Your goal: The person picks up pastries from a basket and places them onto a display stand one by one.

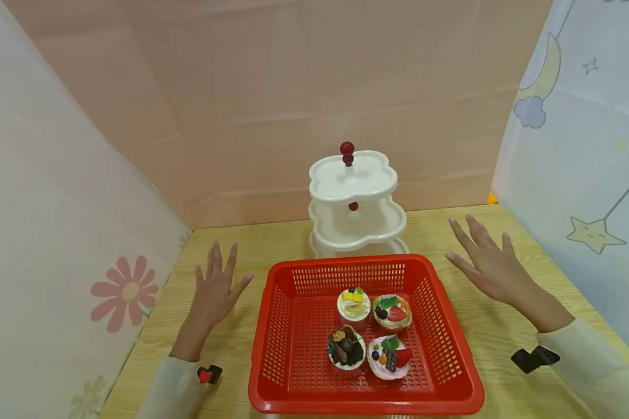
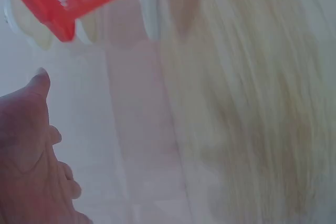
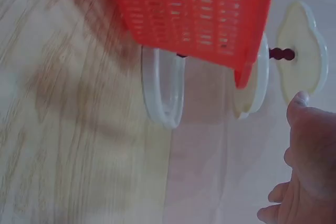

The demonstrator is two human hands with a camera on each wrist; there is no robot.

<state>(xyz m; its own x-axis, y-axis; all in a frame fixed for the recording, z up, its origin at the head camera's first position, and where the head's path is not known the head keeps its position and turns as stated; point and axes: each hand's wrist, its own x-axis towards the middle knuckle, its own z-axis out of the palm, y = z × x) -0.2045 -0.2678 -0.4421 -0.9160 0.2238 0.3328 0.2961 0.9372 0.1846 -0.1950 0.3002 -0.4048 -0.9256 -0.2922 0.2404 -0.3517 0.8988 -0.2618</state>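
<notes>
My left hand (image 1: 213, 299) is held over the table to the left of a red plastic basket (image 1: 259, 349), fingers spread and nothing in them. On the other side, my right hand (image 1: 493, 267) hovers with its fingers apart, also holding nothing. Inside the basket sit several cupcakes: one with yellow cubes (image 1: 353, 304), one with a strawberry and green leaf (image 1: 392, 312), a dark chocolate one (image 1: 346, 347) and a pink-cream one (image 1: 389, 357). Behind the basket stands a white three-tier stand (image 1: 353, 177) with dark red beads; the basket's rim partly hides its lowest tier.
The wooden table (image 1: 230, 372) meets a plain pinkish backdrop (image 1: 293, 105) at its far edge. Printed cloth walls rise on both sides, with a pink flower (image 1: 130, 291) at left and a star (image 1: 594, 233) at right. A small orange piece (image 1: 492, 199) shows in the far right corner.
</notes>
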